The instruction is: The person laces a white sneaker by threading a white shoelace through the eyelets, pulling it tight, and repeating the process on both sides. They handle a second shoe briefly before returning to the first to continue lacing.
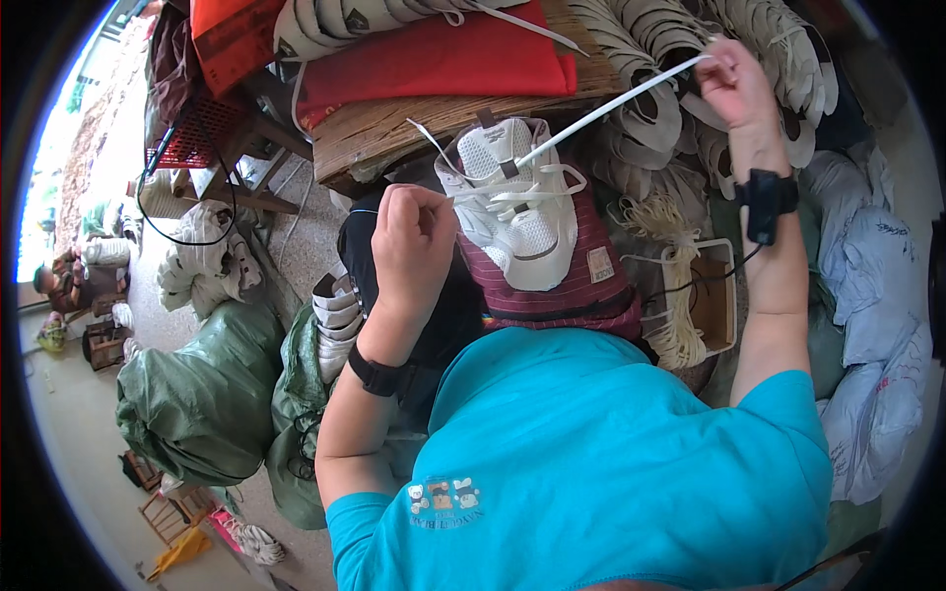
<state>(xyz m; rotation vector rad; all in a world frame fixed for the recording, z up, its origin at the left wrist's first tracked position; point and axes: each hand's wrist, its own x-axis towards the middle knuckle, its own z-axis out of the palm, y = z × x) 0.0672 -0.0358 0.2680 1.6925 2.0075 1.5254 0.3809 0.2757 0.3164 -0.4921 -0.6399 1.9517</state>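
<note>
A white mesh shoe upper without a visible sole lies on a maroon striped cloth over my lap, toe toward me. A white shoelace runs through its eyelets. From the upper, one length stretches straight up to the right, its far part pinched in my right hand, which is raised and closed. My left hand is closed at the upper's left side; a short strand of lace leads into its fingers, which partly hide it. Another loose lace end sticks up above the left side.
Ahead is a wooden bench with red cloth and stacked uppers. More uppers hang at the far right. Beside my right arm are a lace bundle and a tray. Sacks stand left, with people farther back.
</note>
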